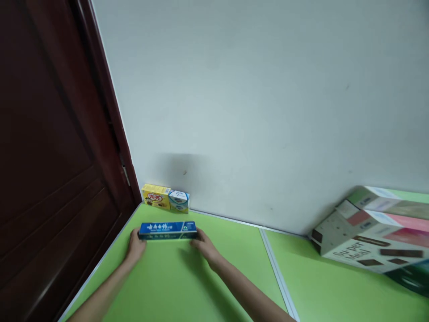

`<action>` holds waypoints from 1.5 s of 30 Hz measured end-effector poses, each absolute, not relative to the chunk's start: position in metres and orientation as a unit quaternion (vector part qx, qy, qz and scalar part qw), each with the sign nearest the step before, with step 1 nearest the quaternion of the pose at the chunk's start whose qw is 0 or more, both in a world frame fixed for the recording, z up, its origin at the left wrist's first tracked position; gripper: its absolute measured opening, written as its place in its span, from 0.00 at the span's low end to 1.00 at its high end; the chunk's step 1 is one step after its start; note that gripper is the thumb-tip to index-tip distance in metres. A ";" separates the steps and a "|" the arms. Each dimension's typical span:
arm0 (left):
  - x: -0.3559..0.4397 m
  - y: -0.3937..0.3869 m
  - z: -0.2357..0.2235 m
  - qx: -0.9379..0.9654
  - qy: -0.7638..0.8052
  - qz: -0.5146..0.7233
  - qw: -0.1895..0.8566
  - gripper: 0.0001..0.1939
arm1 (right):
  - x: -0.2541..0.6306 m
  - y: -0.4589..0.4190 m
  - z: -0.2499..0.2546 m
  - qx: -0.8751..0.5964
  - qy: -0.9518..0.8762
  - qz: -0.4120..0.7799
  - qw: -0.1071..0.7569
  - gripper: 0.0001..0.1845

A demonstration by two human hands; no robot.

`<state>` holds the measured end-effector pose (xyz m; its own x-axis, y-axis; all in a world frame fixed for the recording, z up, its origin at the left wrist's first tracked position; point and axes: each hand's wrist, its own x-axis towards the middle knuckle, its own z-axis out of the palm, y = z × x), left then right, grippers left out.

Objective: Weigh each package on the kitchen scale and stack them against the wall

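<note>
A long blue toothpaste box [166, 230] with white lettering is held level between both hands, in front of two small boxes at the wall. My left hand [136, 246] grips its left end, and my right hand [203, 245] closes on the right end. Whether the box touches the table or hovers just over it, I cannot tell. Behind it, against the wall, stand a yellow box [156, 197] with a cartoon print and a white and blue box [179, 201], side by side and touching.
The green tabletop [161, 277] meets a pale wall [251, 112]. A white strip [278, 273] crosses the tabletop. To the right lie stacked cartons, one a "Super Meal" box [351, 250], with a dark green object [412, 275] beside them. A dark red door [50, 156] stands left.
</note>
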<state>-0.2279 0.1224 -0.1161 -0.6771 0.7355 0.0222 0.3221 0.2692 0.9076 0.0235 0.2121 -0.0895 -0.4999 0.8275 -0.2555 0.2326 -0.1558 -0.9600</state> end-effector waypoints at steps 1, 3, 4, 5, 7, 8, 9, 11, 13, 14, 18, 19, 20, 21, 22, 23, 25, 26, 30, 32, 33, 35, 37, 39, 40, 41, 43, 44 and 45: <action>-0.217 0.105 -0.121 0.339 0.763 0.506 0.218 0.20 | 0.037 0.205 -0.095 -0.444 -0.610 0.609 0.245 0.36; -0.197 0.070 -0.130 0.336 0.735 0.528 0.262 0.20 | 0.065 0.191 -0.108 -0.450 -0.635 0.578 0.243 0.37; -0.188 0.053 -0.132 0.340 0.720 0.533 0.288 0.22 | 0.080 0.185 -0.114 -0.450 -0.656 0.560 0.232 0.37; -0.180 0.039 -0.133 0.348 0.706 0.531 0.313 0.25 | 0.093 0.179 -0.118 -0.448 -0.680 0.538 0.217 0.37; -0.167 0.017 -0.127 0.378 0.693 0.503 0.352 0.28 | 0.117 0.166 -0.120 -0.440 -0.730 0.488 0.187 0.32; -0.163 0.010 -0.122 0.396 0.690 0.483 0.366 0.28 | 0.126 0.159 -0.116 -0.439 -0.748 0.463 0.179 0.28; -0.159 0.006 -0.114 0.414 0.685 0.466 0.377 0.27 | 0.134 0.152 -0.110 -0.443 -0.759 0.443 0.178 0.25; -0.151 0.002 -0.094 0.435 0.677 0.449 0.388 0.24 | 0.147 0.138 -0.093 -0.456 -0.757 0.429 0.190 0.22; -0.142 0.000 -0.072 0.443 0.671 0.444 0.395 0.24 | 0.162 0.122 -0.071 -0.459 -0.745 0.436 0.212 0.22; -0.136 -0.001 -0.062 0.449 0.667 0.440 0.399 0.24 | 0.171 0.112 -0.061 -0.457 -0.741 0.438 0.224 0.23; -0.108 -0.020 -0.034 0.487 0.639 0.418 0.423 0.24 | 0.216 0.062 -0.036 -0.464 -0.740 0.425 0.238 0.20; -0.100 -0.027 -0.033 0.492 0.634 0.408 0.436 0.24 | 0.228 0.048 -0.035 -0.471 -0.737 0.424 0.235 0.20; -0.093 -0.034 -0.034 0.491 0.630 0.397 0.452 0.24 | 0.239 0.035 -0.036 -0.479 -0.733 0.425 0.232 0.20; -0.085 -0.040 -0.036 0.485 0.630 0.386 0.467 0.25 | 0.248 0.022 -0.038 -0.487 -0.726 0.428 0.229 0.19; -0.079 -0.046 -0.041 0.476 0.632 0.379 0.480 0.26 | 0.257 0.011 -0.041 -0.494 -0.719 0.432 0.227 0.19; -0.073 -0.051 -0.046 0.470 0.630 0.376 0.492 0.26 | 0.263 0.001 -0.045 -0.501 -0.713 0.436 0.226 0.19; -0.063 -0.057 -0.057 0.465 0.620 0.375 0.509 0.28 | 0.273 -0.012 -0.052 -0.517 -0.698 0.440 0.226 0.19; -0.060 -0.059 -0.061 0.461 0.619 0.372 0.516 0.29 | 0.275 -0.016 -0.054 -0.525 -0.690 0.443 0.229 0.20; -0.059 -0.065 -0.069 0.432 0.653 0.362 0.506 0.41 | 0.279 -0.022 -0.058 -0.543 -0.655 0.462 0.249 0.34; -0.063 -0.068 -0.069 0.438 0.661 0.372 0.482 0.43 | 0.279 -0.025 -0.057 -0.534 -0.656 0.461 0.268 0.38; -0.067 -0.069 -0.068 0.449 0.659 0.378 0.470 0.42 | 0.279 -0.026 -0.057 -0.528 -0.660 0.457 0.279 0.37; -0.072 -0.071 -0.068 0.471 0.654 0.385 0.451 0.38 | 0.279 -0.028 -0.058 -0.518 -0.668 0.445 0.296 0.34; -0.076 -0.072 -0.069 0.480 0.654 0.380 0.445 0.34 | 0.279 -0.029 -0.060 -0.512 -0.676 0.432 0.306 0.32; -0.075 -0.070 -0.070 0.480 0.654 0.371 0.453 0.33 | 0.280 -0.029 -0.063 -0.513 -0.682 0.422 0.307 0.30; -0.073 -0.069 -0.070 0.480 0.651 0.367 0.459 0.33 | 0.280 -0.030 -0.064 -0.514 -0.683 0.418 0.307 0.30; -0.071 -0.068 -0.070 0.481 0.649 0.367 0.462 0.34 | 0.280 -0.030 -0.065 -0.514 -0.684 0.416 0.307 0.31; -0.066 -0.065 -0.069 0.483 0.644 0.371 0.463 0.37 | 0.281 -0.032 -0.065 -0.511 -0.688 0.414 0.308 0.32; -0.064 -0.064 -0.068 0.485 0.643 0.373 0.461 0.38 | 0.281 -0.033 -0.065 -0.508 -0.689 0.414 0.310 0.32; -0.062 -0.064 -0.067 0.487 0.642 0.374 0.459 0.39 | 0.281 -0.034 -0.064 -0.506 -0.691 0.413 0.312 0.31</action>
